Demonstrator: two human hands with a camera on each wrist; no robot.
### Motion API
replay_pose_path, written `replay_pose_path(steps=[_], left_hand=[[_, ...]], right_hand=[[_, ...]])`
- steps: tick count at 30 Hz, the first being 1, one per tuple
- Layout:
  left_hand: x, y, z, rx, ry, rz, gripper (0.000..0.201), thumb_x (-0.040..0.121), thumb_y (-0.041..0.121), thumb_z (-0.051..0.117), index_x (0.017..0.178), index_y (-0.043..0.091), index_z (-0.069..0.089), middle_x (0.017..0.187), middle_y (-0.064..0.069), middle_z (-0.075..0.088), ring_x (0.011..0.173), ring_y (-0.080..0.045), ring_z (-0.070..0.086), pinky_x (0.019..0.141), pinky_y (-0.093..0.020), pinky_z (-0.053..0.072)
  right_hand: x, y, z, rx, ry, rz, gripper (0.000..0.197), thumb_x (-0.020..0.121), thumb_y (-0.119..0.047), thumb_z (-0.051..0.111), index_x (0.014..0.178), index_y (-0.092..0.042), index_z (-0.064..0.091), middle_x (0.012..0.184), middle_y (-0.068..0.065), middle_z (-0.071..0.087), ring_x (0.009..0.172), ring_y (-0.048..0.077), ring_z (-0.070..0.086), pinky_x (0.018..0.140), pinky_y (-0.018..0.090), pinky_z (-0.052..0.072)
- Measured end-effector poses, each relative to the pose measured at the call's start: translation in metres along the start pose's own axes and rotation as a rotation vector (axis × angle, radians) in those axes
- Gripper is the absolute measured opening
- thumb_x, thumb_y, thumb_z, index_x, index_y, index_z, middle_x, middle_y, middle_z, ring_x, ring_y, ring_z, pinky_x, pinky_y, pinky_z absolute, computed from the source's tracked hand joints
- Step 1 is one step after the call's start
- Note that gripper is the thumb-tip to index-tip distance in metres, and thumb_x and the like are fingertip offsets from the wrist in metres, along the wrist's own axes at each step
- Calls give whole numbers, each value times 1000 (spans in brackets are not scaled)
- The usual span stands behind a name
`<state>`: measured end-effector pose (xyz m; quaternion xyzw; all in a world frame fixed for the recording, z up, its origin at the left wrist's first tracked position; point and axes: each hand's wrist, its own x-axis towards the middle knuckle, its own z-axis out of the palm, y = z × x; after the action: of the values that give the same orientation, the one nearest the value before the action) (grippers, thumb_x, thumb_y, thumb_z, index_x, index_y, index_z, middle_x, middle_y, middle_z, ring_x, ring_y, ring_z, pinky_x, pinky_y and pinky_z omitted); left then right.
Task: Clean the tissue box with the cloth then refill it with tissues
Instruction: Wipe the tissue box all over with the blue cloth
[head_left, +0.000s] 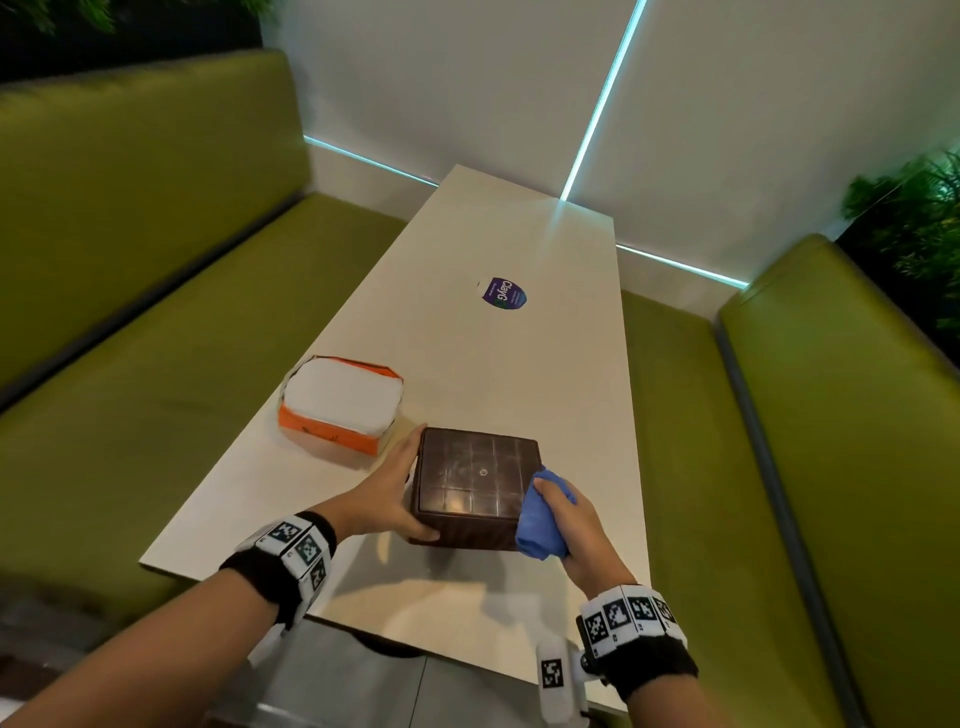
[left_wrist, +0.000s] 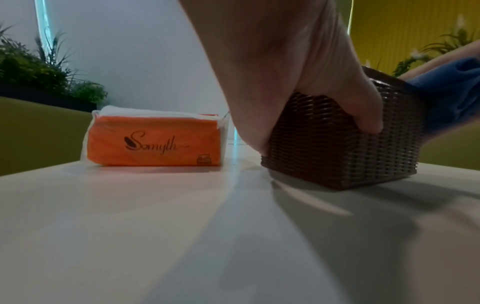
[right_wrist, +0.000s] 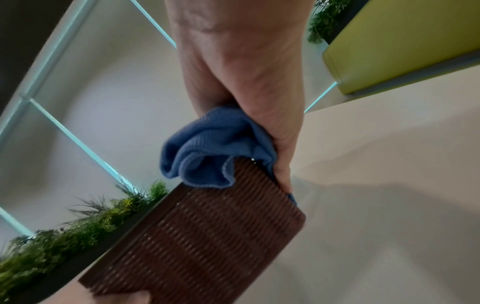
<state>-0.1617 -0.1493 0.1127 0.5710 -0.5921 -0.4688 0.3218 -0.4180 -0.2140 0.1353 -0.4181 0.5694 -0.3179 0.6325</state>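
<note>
Here your left hand (head_left: 392, 488) clamps the wicker tissue box (head_left: 475, 486) steady on the tabletop (head_left: 519, 364), so your right hand (head_left: 569, 525), clenched on the blue cloth (head_left: 543, 525), can wipe its side.

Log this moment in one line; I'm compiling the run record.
stage: wiping | left hand: steadies tissue box | right hand: presses blue cloth on box side | tissue pack: untouched
</note>
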Motion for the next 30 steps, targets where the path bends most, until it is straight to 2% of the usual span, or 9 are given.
replay_pose_path(steps=[3,8,10,12,14,20,23,27,30], left_hand=[[6,-1,1,48,23,9,143,53,26,96,153,27,-6,156,18,1,146,-4,5,118,-27,11],[14,-3,-5,56,8,-10,141,59,17,93,151,25,-14,145,24,-8,139,-1,-2,118,-31,7],[16,-3,-4,58,7,-10,143,58,22,93,151,27,-15,145,25,-9,138,1,-2,117,-29,7],[20,-4,0,61,28,8,144,56,27,94,151,26,-14,147,23,-6,139,2,0,116,-26,7],[22,-6,3,62,71,39,140,56,26,95,151,28,-8,148,21,3,139,1,6,116,-24,10],[24,-10,2,72,106,84,131,48,40,92,141,37,1,146,18,13,137,1,13,114,-24,13],[27,-13,1,110,108,90,134,43,49,86,146,31,3,146,15,13,138,-1,13,114,-24,13],[31,-11,-3,145,58,88,132,49,34,93,150,21,9,142,14,17,130,6,15,111,-21,13],[33,-13,2,165,123,92,129,45,48,89,144,24,11,140,14,21,130,6,15,112,-14,11]], right_hand=[[3,-4,0,-162,73,-90,30,93,-20,60,123,-16,58,116,14,65,102,29,64,93,45,53],[-3,-34,-4,-172,216,-336,51,92,-23,63,134,-24,34,113,1,58,99,21,62,82,31,53],[-4,-39,1,-296,154,-433,51,92,-22,63,130,-20,30,111,-2,55,101,20,61,87,34,52],[1,-32,11,-589,40,-486,45,92,-25,63,129,-19,37,133,6,48,121,24,53,94,29,44],[8,-20,19,-820,-36,-511,45,92,-34,61,133,-24,43,156,3,27,137,18,39,98,22,36],[-19,-5,16,-1029,-68,-516,63,92,-53,47,147,-27,34,162,-7,13,149,14,13,118,28,21],[-44,6,9,-1124,-167,-538,71,84,-66,28,146,-32,34,160,-13,15,147,5,2,117,22,11],[-45,-1,3,-1046,-68,-554,46,97,-44,44,140,-29,47,156,-9,32,147,9,20,118,23,18],[-51,0,35,-1108,-80,-599,61,92,-60,32,139,-24,49,155,-4,34,148,14,21,113,18,11]])
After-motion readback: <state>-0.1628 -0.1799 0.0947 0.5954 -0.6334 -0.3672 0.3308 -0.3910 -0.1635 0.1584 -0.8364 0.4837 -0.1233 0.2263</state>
